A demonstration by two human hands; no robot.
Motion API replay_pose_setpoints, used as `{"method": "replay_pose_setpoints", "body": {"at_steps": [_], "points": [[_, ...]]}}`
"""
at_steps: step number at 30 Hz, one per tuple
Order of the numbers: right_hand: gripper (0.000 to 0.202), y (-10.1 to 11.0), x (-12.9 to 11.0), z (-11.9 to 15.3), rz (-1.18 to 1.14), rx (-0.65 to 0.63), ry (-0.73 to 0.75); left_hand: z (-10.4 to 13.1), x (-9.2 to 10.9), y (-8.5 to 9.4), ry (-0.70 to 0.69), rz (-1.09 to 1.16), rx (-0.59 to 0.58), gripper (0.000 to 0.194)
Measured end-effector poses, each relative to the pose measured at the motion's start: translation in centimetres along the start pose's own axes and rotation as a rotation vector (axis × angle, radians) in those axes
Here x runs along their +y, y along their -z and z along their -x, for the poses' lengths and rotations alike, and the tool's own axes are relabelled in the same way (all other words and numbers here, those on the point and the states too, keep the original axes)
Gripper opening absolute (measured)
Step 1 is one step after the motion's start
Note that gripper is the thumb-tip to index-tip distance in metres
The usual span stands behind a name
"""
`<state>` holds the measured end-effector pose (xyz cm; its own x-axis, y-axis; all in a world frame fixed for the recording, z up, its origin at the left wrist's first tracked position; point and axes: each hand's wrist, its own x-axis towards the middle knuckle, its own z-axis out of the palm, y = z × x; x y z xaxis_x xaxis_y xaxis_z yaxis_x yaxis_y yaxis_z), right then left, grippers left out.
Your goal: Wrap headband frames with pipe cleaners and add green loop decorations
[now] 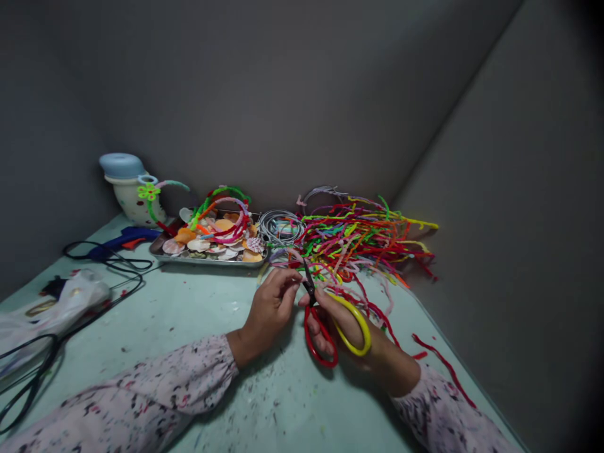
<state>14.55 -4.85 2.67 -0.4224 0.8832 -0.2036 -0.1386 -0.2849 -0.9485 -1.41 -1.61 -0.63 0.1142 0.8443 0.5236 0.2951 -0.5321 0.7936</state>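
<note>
My right hand (346,318) is closed around a pair of scissors (321,335) with one red and one yellow handle loop. Their dark blades point up and away, and look slightly parted. Beside them, my left hand (272,304) is closed in a pinch, fingertips close to the blades. Whatever is between those fingertips is too small to make out. Just beyond both hands spreads a tangled heap of fuzzy pipe cleaners (358,233) in many colours, some loose strands reaching toward the right wrist.
A metal tray (212,263) holds seashells (226,225) and bent pipe-cleaner rings. Coiled grey wire (282,228) lies beside it. At left are a patterned container (134,200) with a blue lid, a blue tool (120,242), a black cord (56,340) and a plastic bag (78,299). Walls border the table.
</note>
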Motion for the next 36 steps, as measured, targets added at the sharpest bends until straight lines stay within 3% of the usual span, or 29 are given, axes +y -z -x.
{"method": "replay_pose_setpoints", "body": {"at_steps": [7,21,24,27,31,36], "points": [[0.044,-0.3,0.5,-0.3,-0.033,0.073,-0.078,-0.1,-0.1,0.0,0.006,-0.015,-0.013,0.016],[0.043,0.2,0.8,-0.3,0.159,0.054,-0.021,-0.1,-0.3,0.0,0.003,-0.006,-0.009,0.015],[0.046,0.7,0.3,0.0,0.386,0.011,-0.004,-0.2,-0.3,0.1,0.009,0.01,0.0,0.015],[0.039,1.7,-1.0,0.5,0.857,-0.033,0.088,-0.3,-0.2,0.2,0.035,0.023,0.033,0.013],[0.037,2.9,-2.0,0.7,1.345,0.234,0.069,-0.4,-0.1,0.1,0.084,0.029,0.047,0.014],[0.033,2.9,-1.3,0.5,1.61,0.274,-0.036,-0.3,0.1,0.1,0.103,0.034,0.029,0.015]]}}
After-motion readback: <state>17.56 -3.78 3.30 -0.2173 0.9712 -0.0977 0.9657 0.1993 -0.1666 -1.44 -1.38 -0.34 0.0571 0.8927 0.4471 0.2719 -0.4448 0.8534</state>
